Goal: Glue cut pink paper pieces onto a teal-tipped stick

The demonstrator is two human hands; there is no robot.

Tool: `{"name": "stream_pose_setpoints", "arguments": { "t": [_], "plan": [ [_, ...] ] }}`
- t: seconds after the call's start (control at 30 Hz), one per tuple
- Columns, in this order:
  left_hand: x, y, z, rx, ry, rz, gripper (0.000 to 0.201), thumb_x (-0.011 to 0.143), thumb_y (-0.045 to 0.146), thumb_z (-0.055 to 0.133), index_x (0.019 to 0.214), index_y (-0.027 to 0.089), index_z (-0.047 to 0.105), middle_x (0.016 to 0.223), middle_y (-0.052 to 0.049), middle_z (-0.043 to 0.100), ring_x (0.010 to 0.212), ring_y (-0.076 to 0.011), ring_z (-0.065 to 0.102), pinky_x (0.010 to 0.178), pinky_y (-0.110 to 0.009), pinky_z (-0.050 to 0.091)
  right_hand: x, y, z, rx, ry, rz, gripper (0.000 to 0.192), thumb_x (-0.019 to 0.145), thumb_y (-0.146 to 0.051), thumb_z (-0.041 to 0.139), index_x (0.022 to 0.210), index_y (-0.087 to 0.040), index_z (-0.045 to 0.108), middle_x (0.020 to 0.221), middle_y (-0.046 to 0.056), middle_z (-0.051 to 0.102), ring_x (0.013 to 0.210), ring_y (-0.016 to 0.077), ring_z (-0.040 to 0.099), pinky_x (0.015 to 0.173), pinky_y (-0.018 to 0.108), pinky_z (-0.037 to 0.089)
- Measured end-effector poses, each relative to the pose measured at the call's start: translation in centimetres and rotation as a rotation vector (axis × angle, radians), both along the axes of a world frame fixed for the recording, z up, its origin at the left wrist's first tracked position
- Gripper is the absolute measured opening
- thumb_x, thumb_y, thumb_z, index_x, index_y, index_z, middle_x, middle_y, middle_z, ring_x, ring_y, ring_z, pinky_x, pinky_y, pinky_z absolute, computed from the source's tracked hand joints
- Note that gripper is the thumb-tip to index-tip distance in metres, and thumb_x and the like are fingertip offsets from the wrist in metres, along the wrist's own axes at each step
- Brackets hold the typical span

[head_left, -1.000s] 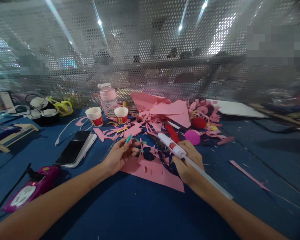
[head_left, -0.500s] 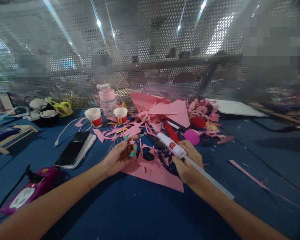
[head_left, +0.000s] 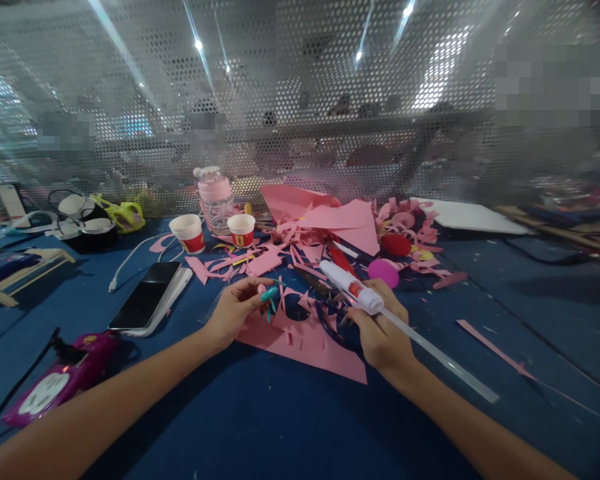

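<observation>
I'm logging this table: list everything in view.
Glue gun: one, white, centre
Paper: many, pink, middle
Scissors: one, blue, middle
Discs: two, red/magenta, by paper
Bottle: one, pink, back
Cups: several, red/white, by bottle
Phone: one, black, left
Cables: several, white/black, left
Device: one, purple, left
Clutter: uncounted, mixed, both sides
Board: one, white, right
Panel: one, grey, behind
Table: one, blue, underneath
Right hand: one, holding glue gun
Left hand: one, pinching pink paper
</observation>
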State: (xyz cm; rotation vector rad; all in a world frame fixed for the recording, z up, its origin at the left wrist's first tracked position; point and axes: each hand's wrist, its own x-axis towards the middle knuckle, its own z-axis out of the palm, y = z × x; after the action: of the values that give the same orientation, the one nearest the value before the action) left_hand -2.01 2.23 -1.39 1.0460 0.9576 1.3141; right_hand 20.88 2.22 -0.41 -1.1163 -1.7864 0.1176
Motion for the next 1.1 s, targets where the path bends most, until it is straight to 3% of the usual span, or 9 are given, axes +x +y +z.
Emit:
{"name": "stream_pose_setpoints", "arguments": {
  "t": [0.13, 0.33, 0.57, 0.83, 1.1],
  "plan": [
    [0.0, -0.4, 0.1, 0.091, 0.196, 0.032, 0.020, 0.060, 0.022, 0.072, 0.077, 0.015, 0.066, 0.055, 0.002, 0.061, 0.045, -0.0080, 0.055, 0.045, -0.019, 0.045, 0.2, -0.2, 0.0, -0.024, 0.087, 0.059, 0.008, 0.073, -0.017, 0.045, 0.070, -0.019, 0.053, 0.075, 0.005, 0.055, 0.072, 0.0209, 0.052, 0.060, 0.034, 0.043],
    [-0.1, -0.9, 0.3, 0.186, 0.443, 0.132, 0.022, 0.062, 0.021, 0.070, 0.084, 0.018, 0.068, 0.054, 0.002, 0.061, 0.048, -0.0088, 0.055, 0.050, -0.019, 0.045, 0.2, -0.5, -0.6, -0.234, 0.316, 0.183, 0.009, 0.071, -0.019, 0.049, 0.074, -0.018, 0.057, 0.070, 0.004, 0.058, 0.061, 0.0178, 0.056, 0.052, 0.029, 0.045],
    [-0.1, -0.9, 0.3, 0.271, 0.665, 0.177, 0.030, 0.067, 0.026, 0.066, 0.095, 0.015, 0.067, 0.062, -0.002, 0.062, 0.052, -0.0101, 0.055, 0.052, -0.021, 0.045, 0.0, -0.4, -0.5, -0.355, 0.438, 0.155, 0.013, 0.069, -0.024, 0.052, 0.060, -0.017, 0.057, 0.062, 0.004, 0.061, 0.051, 0.0153, 0.055, 0.048, 0.027, 0.045],
    [-0.2, -0.8, 0.3, 0.298, 0.707, 0.186, 0.029, 0.069, 0.025, 0.063, 0.096, 0.013, 0.066, 0.060, -0.002, 0.063, 0.051, -0.0100, 0.056, 0.051, -0.020, 0.046, -0.1, -0.4, -0.8, -0.418, 0.502, 0.245, 0.007, 0.068, -0.022, 0.053, 0.071, -0.018, 0.058, 0.062, 0.002, 0.061, 0.053, 0.0153, 0.056, 0.051, 0.026, 0.046],
    [0.0, -1.1, 0.3, 0.195, 0.605, 0.182, 0.026, 0.062, 0.025, 0.070, 0.084, 0.013, 0.067, 0.056, 0.000, 0.063, 0.044, -0.0085, 0.054, 0.045, -0.018, 0.045, 0.1, -1.0, -1.1, -0.565, 0.484, 0.445, 0.012, 0.071, -0.025, 0.056, 0.075, -0.015, 0.061, 0.062, 0.003, 0.061, 0.049, 0.0137, 0.056, 0.046, 0.025, 0.046]
  ]
}}
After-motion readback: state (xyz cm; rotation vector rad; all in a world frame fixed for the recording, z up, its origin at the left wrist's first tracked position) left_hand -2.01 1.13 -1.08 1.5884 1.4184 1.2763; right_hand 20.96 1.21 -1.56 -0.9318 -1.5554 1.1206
